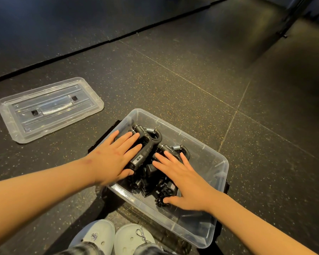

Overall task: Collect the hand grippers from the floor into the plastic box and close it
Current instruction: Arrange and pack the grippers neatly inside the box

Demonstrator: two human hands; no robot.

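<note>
While my left hand (116,155) and right hand (182,181) press flat, fingers straight, on the grippers (145,142) in the box (206,162), these seem heavy and rigid; the lid (50,109) looks light, best held by its edges.

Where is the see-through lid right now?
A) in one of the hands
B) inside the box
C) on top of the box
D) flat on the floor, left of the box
D: the lid lies flat on the floor, apart from the open plastic box, while the left hand and right hand rest flat on the hand grippers inside.
</note>
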